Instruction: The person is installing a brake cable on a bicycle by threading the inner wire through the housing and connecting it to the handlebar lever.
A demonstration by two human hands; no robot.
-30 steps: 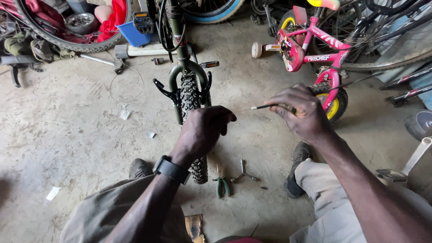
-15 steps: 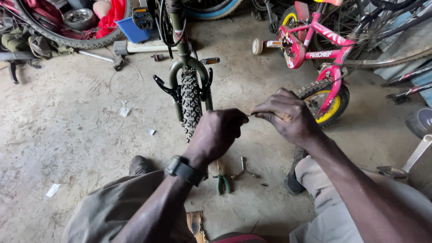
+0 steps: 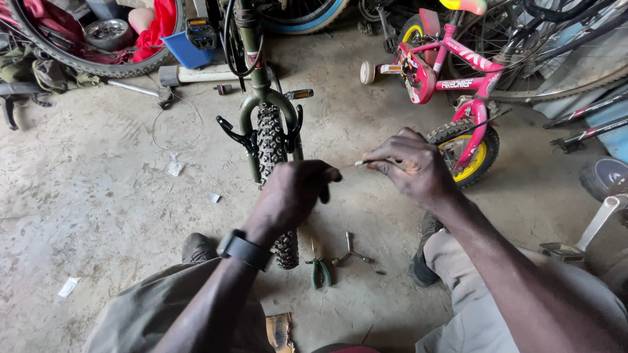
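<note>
In the head view, the right hand (image 3: pixel 412 167) is pinching a thin pale stick (image 3: pixel 367 163) just beside the loosely curled, empty left hand (image 3: pixel 294 193), over the one knobby black bicycle tyre (image 3: pixel 271 140). Keeping that pinch steady seems wise. Below are lying one pair of green-handled pliers (image 3: pixel 320 269) and one three-armed metal wrench (image 3: pixel 351 253).
</note>
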